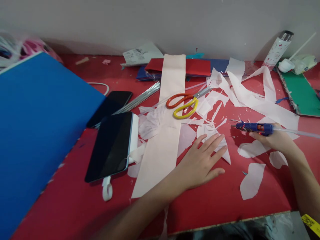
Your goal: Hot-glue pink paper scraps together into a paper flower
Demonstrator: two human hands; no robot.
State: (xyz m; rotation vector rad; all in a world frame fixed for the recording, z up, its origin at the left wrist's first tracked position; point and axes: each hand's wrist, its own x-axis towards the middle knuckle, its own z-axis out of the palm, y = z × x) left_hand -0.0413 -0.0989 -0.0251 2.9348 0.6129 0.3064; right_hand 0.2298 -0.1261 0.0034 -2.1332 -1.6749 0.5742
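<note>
My right hand (277, 138) is wrapped round a blue hot glue gun (258, 128), its nozzle pointing left and a clear glue stick (303, 132) sticking out of its back. With fingers spread, my left hand (202, 161) lies over a pale cut paper piece (212, 135), partly covering it. A long cream strip of paper (160, 160) runs beneath my left forearm. Scissors (186, 103) with one orange and one yellow handle rest across that strip, blades towards the back right. Loose petal-shaped pieces (252, 181) lie below the glue gun.
A large blue board (45, 133) covers the left side. Beside it are a tablet (112, 146), a phone (112, 103) and silvery wires (142, 96). Paper scraps (250, 90) spread at the back right, near a bottle (278, 50) and a green board (303, 91).
</note>
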